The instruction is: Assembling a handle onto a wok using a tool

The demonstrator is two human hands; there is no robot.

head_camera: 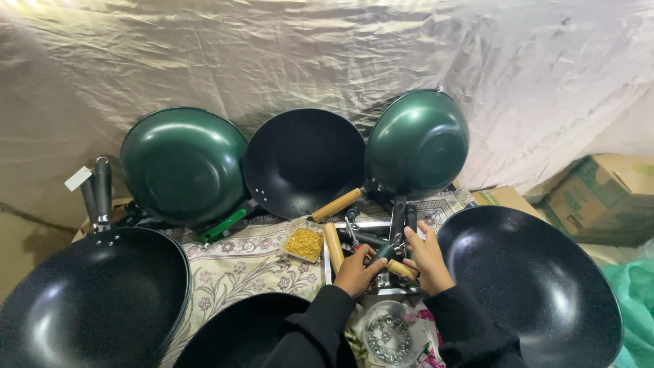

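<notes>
both hands low centre, dark sleeves, working over a shallow metal tray point(328, 262) of pan handles. left hand point(355, 271) curled closed around something small at the tray's middle; what exactly it grips is hidden by the fingers, though a screwdriver point(352, 236) with a dark shaft sticks up just beyond it. right hand point(428, 259) closed on a wooden handle point(401, 270) lying between the two hands, fingertips also up against a black handle bracket point(402, 219) that runs to the green wok above.

another loose wooden handle point(333, 247) lies in the tray's left part. small clear tub of brass-coloured screws point(304, 243) just left of the tray, on a floral cloth point(231, 269).

woks all around: green wok, underside out point(182, 165), leaning at back left; black wok, inside showing point(304, 162), back centre, with wooden handle fitted; green wok point(417, 144) tilted at back right. large black woks at near left point(88, 307), near right point(531, 286), and bottom centre point(242, 334). clear tub of metal washers point(387, 334) near the wrists. cardboard box point(603, 191) far right, crumpled pale sheet point(327, 61) behind.
</notes>
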